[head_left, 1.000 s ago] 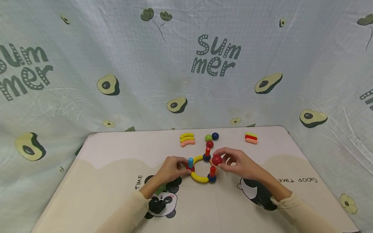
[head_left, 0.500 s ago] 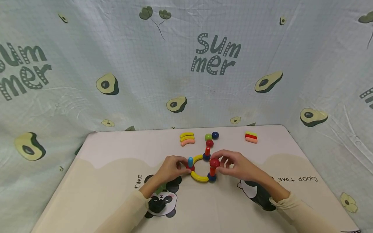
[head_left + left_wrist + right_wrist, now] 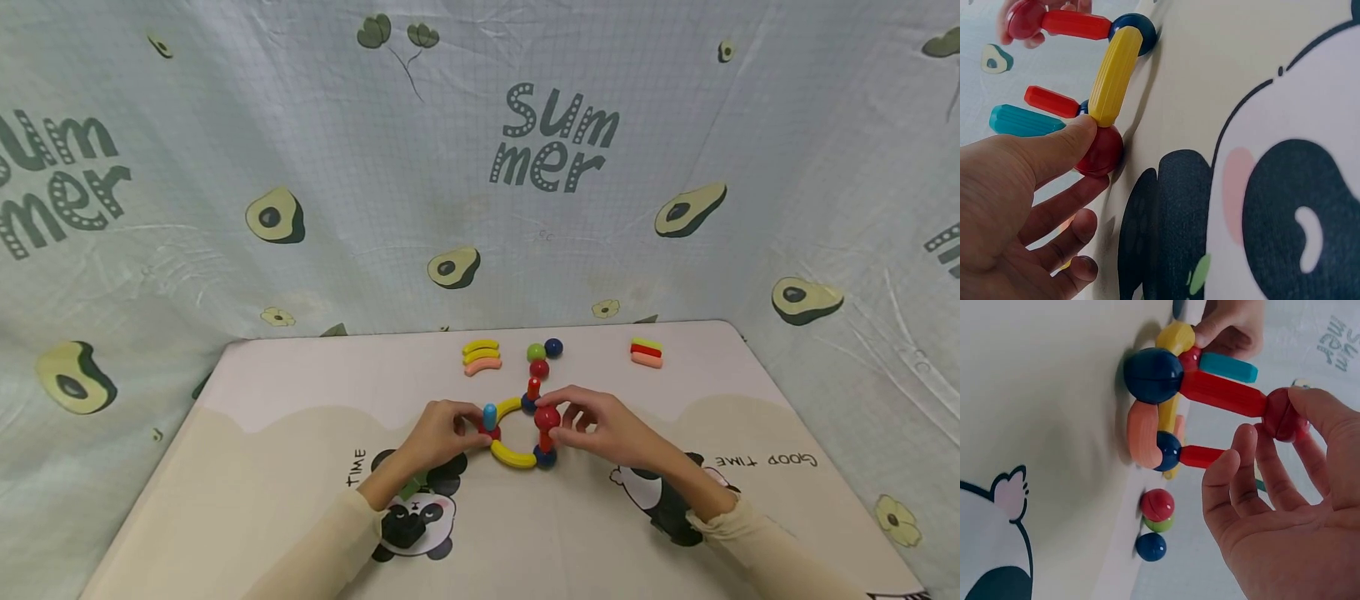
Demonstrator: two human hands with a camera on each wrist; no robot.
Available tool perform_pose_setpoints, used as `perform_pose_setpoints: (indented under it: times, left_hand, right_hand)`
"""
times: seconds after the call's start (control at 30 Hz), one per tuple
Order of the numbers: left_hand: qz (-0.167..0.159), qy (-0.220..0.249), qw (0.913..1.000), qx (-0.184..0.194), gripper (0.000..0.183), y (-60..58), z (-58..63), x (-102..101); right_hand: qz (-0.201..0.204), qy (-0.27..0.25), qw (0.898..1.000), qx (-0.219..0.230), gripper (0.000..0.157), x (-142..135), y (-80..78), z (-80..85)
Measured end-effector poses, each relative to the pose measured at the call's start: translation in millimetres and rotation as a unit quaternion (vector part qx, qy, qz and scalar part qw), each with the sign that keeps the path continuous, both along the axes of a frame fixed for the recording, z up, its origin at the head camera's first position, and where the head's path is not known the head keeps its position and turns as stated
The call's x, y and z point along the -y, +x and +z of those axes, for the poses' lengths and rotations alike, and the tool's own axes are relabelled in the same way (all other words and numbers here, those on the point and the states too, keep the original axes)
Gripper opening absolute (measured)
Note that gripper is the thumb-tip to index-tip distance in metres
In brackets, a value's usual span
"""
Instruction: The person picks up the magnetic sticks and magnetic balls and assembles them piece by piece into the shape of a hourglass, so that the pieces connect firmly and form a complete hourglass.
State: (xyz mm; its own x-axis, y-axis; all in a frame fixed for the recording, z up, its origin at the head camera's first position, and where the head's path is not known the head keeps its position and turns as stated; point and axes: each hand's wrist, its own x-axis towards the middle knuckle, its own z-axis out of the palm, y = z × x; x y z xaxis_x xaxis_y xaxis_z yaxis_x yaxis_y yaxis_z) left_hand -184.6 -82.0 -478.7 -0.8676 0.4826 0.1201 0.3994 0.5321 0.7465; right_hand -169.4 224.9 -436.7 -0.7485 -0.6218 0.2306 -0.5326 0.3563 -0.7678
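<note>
A ring of curved sticks and balls lies on the table, with upright rods on it. My left hand (image 3: 446, 433) pinches the ring's red ball (image 3: 1102, 153), from which a turquoise rod (image 3: 490, 417) rises. Between thumb and fingers, my right hand (image 3: 600, 427) holds another red ball (image 3: 1282, 414) at the top of a red rod (image 3: 1222, 394). That rod stands on the near blue ball (image 3: 1152, 375). Yellow curved sticks (image 3: 513, 455) and a salmon one (image 3: 1143, 434) join the ring's balls. At the far blue ball (image 3: 529, 403) stands a second red rod (image 3: 534, 387), its top bare.
Behind the ring sit loose green (image 3: 536, 353), dark blue (image 3: 553, 347) and red (image 3: 539, 369) balls. Spare curved sticks (image 3: 482, 356) lie to their left, short straight rods (image 3: 647, 352) to the right. A printed cloth (image 3: 525, 233) hangs behind the table (image 3: 300, 375).
My right hand has carried the red ball left, over to the near red rod's top, where the two now meet. The left hand has stayed on its ball.
</note>
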Motion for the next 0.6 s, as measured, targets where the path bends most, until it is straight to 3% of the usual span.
perform_pose_setpoints:
  times: [0.6]
  left_hand:
    - [0.000, -0.001, 1.0000, -0.002, 0.025, -0.4, -0.6, 0]
  right_hand:
    - [-0.037, -0.012, 0.999, 0.003, 0.035, 16, -4.9, -6.6]
